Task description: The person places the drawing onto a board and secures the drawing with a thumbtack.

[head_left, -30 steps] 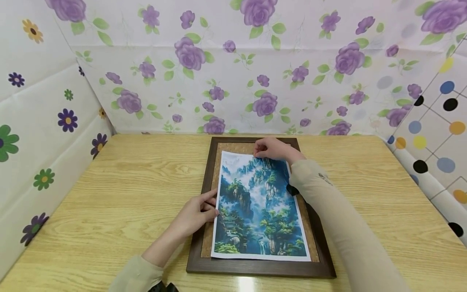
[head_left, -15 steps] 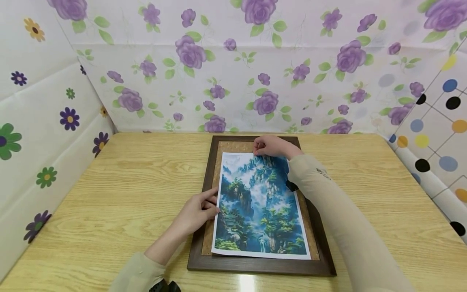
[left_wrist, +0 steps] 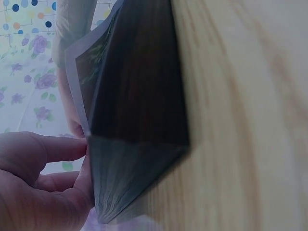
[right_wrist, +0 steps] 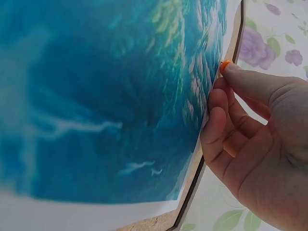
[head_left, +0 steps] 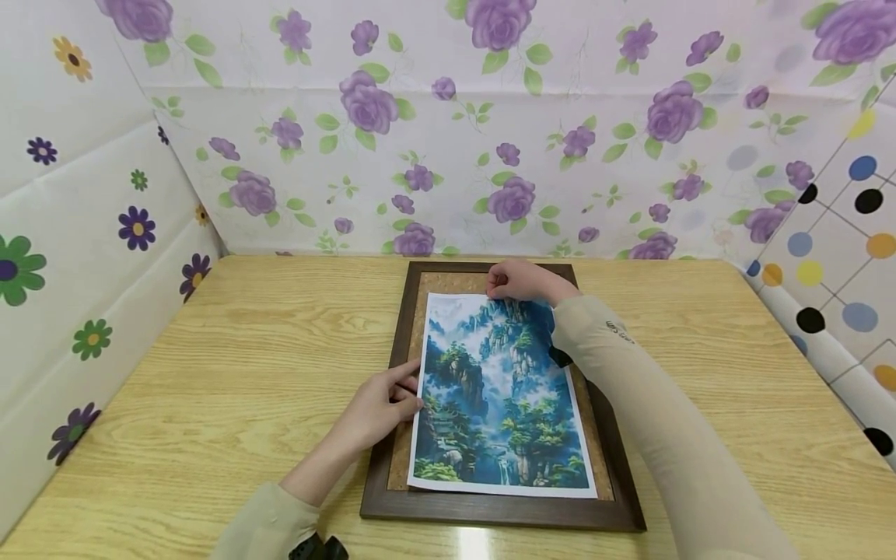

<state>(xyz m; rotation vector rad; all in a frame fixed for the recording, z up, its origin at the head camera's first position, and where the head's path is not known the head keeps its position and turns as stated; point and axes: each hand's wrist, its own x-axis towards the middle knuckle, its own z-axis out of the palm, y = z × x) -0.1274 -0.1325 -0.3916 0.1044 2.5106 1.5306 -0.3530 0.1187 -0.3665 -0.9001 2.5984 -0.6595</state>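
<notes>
A printed landscape picture lies on the cork board inside a dark brown frame. At its top edge my right hand pinches an orange push pin between thumb and finger; the pin's fine point shows close to the paper in the right wrist view. My left hand lies across the frame's left side, thumb tip and index fingertip touching the picture's left edge. The left wrist view shows that hand beside the paper's white border, fingers fairly straight. The picture's upper right corner is hidden behind my right forearm.
The frame lies on a wood-grain table. Behind it stands a wall covering with purple flowers; patterned sheets also close off the left and right sides. The picture's lower edge lifts slightly off the cork.
Both hands hold nearly the same places on the picture. The head view has shifted very slightly; otherwise little differs.
</notes>
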